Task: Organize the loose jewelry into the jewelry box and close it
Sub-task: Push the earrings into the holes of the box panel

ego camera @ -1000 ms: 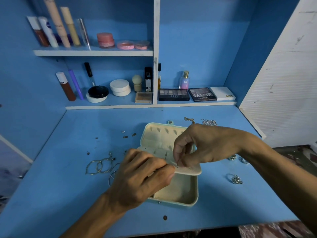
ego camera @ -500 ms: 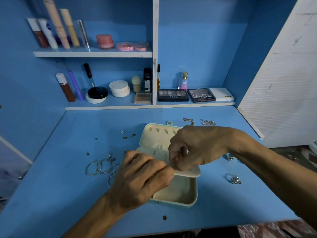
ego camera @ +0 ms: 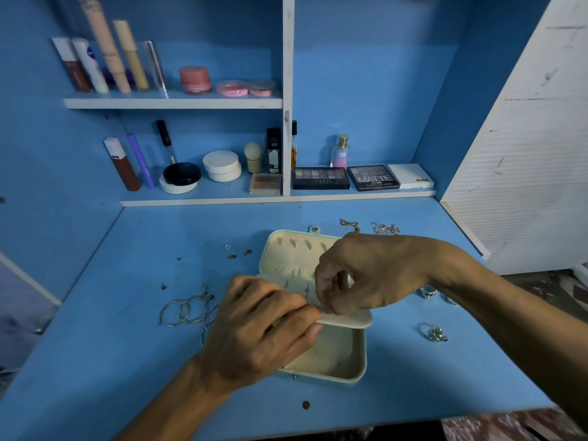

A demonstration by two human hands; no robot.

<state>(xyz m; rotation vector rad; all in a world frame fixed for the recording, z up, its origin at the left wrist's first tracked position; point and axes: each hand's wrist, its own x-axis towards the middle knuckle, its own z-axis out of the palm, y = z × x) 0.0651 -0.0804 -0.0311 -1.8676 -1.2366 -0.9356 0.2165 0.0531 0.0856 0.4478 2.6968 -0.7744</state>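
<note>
Left hand pinches the edge of the cream earring panel, raised over the open jewelry box mid-desk. Right hand, fingers curled, pinches the panel's top face.

A: Boxes?
B: One mint-green hinged jewelry box, one cream padded panel.
A: Hands?
B: Two: left hand, right hand.
A: Shelves?
B: Three pink round pots, two black rectangular eyeshadow palettes.

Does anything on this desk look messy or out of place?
Yes. Around the open box, loose on the desk: hoops to its left, rings to its right, chains behind it, one round bit alone near the front edge. Nothing looks broken. The left hand grips the box's flap; the right hand pinches a tiny piece there.
</note>
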